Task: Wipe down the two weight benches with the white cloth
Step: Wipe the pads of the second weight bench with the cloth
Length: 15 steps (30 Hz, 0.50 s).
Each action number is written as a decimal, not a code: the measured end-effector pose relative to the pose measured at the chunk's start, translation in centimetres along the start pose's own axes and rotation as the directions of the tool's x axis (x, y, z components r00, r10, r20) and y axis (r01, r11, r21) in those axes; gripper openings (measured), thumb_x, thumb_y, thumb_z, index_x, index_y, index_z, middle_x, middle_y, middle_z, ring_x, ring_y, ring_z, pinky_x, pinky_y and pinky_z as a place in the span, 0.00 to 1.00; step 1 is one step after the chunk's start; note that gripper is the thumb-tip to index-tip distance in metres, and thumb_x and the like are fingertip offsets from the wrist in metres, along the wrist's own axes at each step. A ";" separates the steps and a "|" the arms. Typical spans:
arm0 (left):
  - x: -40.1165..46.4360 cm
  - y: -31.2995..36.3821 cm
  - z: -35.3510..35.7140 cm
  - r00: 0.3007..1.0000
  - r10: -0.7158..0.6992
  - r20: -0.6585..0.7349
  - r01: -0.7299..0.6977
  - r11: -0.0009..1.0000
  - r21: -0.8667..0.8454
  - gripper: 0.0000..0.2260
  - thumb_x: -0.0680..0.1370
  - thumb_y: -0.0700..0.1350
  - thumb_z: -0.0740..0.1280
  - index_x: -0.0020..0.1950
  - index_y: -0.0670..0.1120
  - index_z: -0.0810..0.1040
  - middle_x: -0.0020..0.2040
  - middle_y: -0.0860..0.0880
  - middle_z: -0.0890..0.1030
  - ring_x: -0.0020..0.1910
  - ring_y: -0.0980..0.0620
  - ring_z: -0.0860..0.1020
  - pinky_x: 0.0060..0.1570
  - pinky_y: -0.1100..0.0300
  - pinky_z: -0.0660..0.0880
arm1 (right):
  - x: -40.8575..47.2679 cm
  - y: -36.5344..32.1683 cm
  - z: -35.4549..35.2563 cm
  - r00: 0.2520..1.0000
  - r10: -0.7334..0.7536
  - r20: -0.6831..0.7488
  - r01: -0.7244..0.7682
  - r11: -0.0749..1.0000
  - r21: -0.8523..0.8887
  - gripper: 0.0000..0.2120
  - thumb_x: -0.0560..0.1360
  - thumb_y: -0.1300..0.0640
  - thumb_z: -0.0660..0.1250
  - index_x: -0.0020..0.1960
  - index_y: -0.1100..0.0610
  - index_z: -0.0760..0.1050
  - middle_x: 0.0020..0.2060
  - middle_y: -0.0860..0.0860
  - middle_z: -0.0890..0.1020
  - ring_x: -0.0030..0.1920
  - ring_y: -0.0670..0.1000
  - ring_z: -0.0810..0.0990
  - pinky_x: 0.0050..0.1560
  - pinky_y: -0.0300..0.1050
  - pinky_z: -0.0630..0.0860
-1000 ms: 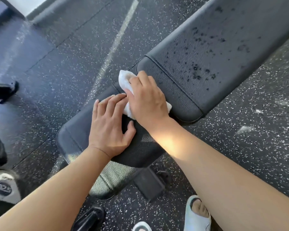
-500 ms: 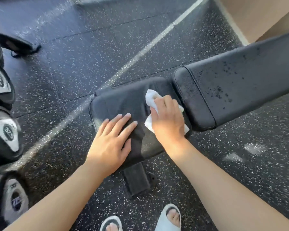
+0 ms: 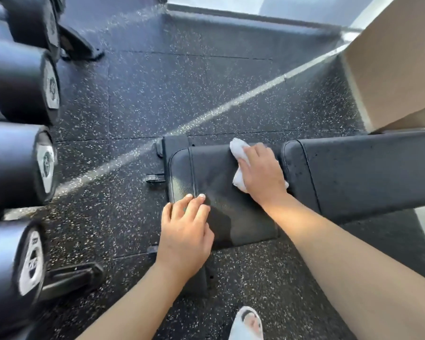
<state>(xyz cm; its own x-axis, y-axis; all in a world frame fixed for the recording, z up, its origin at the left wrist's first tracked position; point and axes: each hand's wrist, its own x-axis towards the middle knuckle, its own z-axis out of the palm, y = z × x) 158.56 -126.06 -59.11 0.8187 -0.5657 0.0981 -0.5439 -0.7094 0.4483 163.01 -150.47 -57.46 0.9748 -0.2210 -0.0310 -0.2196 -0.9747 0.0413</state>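
A black weight bench runs across the middle of the view. Its short seat pad (image 3: 214, 173) lies at the left and its long back pad (image 3: 368, 168) stretches to the right edge, speckled with small dark droplets. My right hand (image 3: 261, 175) presses the crumpled white cloth (image 3: 238, 153) onto the far right part of the seat pad, beside the gap between the pads. My left hand (image 3: 185, 231) rests with fingers laid flat on the near left corner of the seat pad. A damp sheen shows on the seat pad between my hands.
Several black dumbbells (image 3: 20, 163) sit on a rack along the left edge. A tan box-like block (image 3: 398, 65) stands at the upper right behind the bench. The speckled black rubber floor (image 3: 172, 94) carries a pale line. My sandalled foot (image 3: 247, 323) is at the bottom.
My view swung left, bringing the dumbbell rack and wall into sight. My right hand slid the cloth toward the seat pad's far edge. My left hand shifted to the near left corner.
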 end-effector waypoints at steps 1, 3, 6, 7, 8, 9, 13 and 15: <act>0.5 -0.1 0.0 1.000 -0.006 -0.008 0.006 1.000 0.022 0.12 0.72 0.42 0.70 0.55 0.45 0.81 0.64 0.48 0.82 0.64 0.40 0.77 0.63 0.40 0.73 | 0.4 -0.4 0.3 0.997 0.056 -0.049 -0.054 0.998 0.042 0.18 0.85 0.49 0.56 0.68 0.57 0.73 0.58 0.56 0.76 0.55 0.59 0.74 0.54 0.54 0.71; 1.4 0.2 0.4 0.998 -0.047 -0.036 0.049 0.997 0.057 0.12 0.72 0.43 0.70 0.56 0.47 0.79 0.59 0.50 0.80 0.57 0.42 0.74 0.61 0.43 0.71 | 0.5 -1.4 0.7 0.982 0.126 -0.141 -0.112 0.988 0.104 0.15 0.82 0.51 0.63 0.63 0.58 0.76 0.53 0.56 0.78 0.50 0.59 0.76 0.49 0.54 0.73; 2.6 1.7 1.3 0.973 -0.203 -0.106 0.206 0.978 0.016 0.18 0.74 0.45 0.67 0.64 0.48 0.79 0.61 0.50 0.77 0.58 0.43 0.73 0.65 0.45 0.68 | 0.2 -1.7 1.1 0.978 0.093 -0.184 -0.065 0.987 0.150 0.14 0.82 0.50 0.62 0.62 0.57 0.76 0.50 0.54 0.78 0.47 0.57 0.75 0.46 0.53 0.73; 3.0 2.3 1.8 0.953 -0.269 -0.138 0.269 0.963 -0.023 0.18 0.75 0.45 0.66 0.65 0.48 0.79 0.63 0.49 0.76 0.60 0.43 0.73 0.67 0.45 0.68 | 0.6 -1.4 1.2 0.979 0.046 -0.200 -0.013 0.987 0.162 0.14 0.82 0.50 0.61 0.61 0.57 0.76 0.50 0.54 0.77 0.47 0.57 0.75 0.45 0.53 0.73; 3.1 2.8 2.4 0.929 -0.331 -0.163 0.327 0.944 -0.051 0.19 0.76 0.44 0.65 0.66 0.48 0.79 0.64 0.48 0.76 0.62 0.43 0.73 0.69 0.44 0.68 | 0.9 -1.1 1.1 0.979 -0.016 -0.202 0.054 0.981 0.184 0.13 0.82 0.50 0.61 0.60 0.57 0.76 0.49 0.54 0.77 0.46 0.57 0.75 0.45 0.53 0.73; 3.2 3.3 3.0 0.907 -0.378 -0.183 0.374 0.925 -0.059 0.19 0.76 0.44 0.65 0.67 0.47 0.79 0.65 0.48 0.76 0.63 0.42 0.73 0.70 0.43 0.68 | 1.0 -0.8 1.2 0.973 -0.099 -0.210 0.144 0.967 0.208 0.13 0.81 0.50 0.62 0.59 0.57 0.77 0.49 0.54 0.77 0.46 0.57 0.74 0.45 0.53 0.73; 3.0 4.2 4.4 0.889 -0.388 -0.242 0.404 0.915 0.015 0.17 0.77 0.43 0.63 0.66 0.46 0.79 0.65 0.47 0.76 0.63 0.41 0.74 0.72 0.46 0.66 | 0.0 2.4 1.2 0.872 -0.434 -0.228 0.488 0.811 0.323 0.10 0.80 0.54 0.67 0.58 0.58 0.80 0.48 0.55 0.79 0.44 0.58 0.75 0.47 0.54 0.75; 3.1 4.4 4.4 0.896 -0.375 -0.237 0.396 0.917 0.045 0.18 0.77 0.43 0.62 0.66 0.45 0.79 0.65 0.46 0.76 0.63 0.40 0.74 0.72 0.44 0.67 | 0.3 5.2 1.3 0.807 -0.535 -0.249 0.590 0.740 0.323 0.10 0.80 0.55 0.68 0.58 0.58 0.82 0.47 0.56 0.80 0.42 0.58 0.75 0.45 0.55 0.76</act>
<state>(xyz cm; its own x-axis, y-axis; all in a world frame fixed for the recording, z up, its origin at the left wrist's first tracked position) 157.88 -132.73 -60.78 0.9813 -0.1416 0.1305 -0.1834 -0.8935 0.4099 162.09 -155.63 -58.51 0.9141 0.3516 0.2020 0.4002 -0.8622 -0.3105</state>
